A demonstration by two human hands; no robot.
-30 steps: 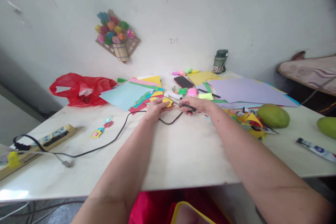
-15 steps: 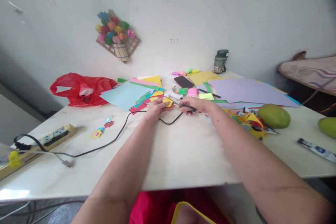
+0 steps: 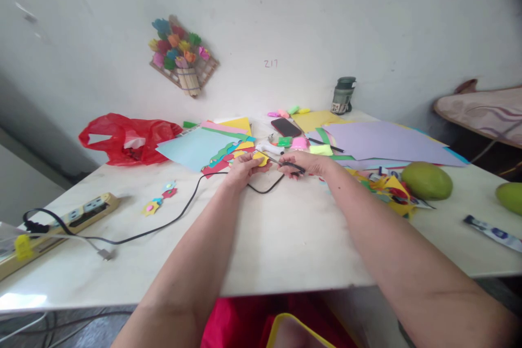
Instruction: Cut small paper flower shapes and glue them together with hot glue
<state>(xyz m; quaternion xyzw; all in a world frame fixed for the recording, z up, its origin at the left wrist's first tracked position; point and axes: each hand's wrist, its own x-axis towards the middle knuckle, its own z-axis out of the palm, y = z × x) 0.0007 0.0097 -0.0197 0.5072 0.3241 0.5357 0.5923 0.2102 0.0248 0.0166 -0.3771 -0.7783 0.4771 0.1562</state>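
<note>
Near the middle of the white table (image 3: 281, 244), my left hand (image 3: 243, 170) pinches a small yellow paper piece (image 3: 260, 159). Black-handled scissors (image 3: 292, 166) are gripped in my right hand (image 3: 306, 163), their blades pointing left at the yellow piece. Whether the blades are parted is too small to tell. Just behind my left hand lie cut strips of red, green and blue paper (image 3: 222, 160). A white glue gun (image 3: 270, 148) rests behind the scissors, its black cable passing under my hands.
A red plastic bag (image 3: 130, 138), power strip (image 3: 77, 217) and small paper flowers (image 3: 150, 207) are left. Behind are a phone (image 3: 285, 127), clay packs (image 3: 299, 143) and a bottle (image 3: 343, 95). Purple sheets (image 3: 379, 138), paper scraps (image 3: 391, 190) and a green mango (image 3: 427, 180) are right.
</note>
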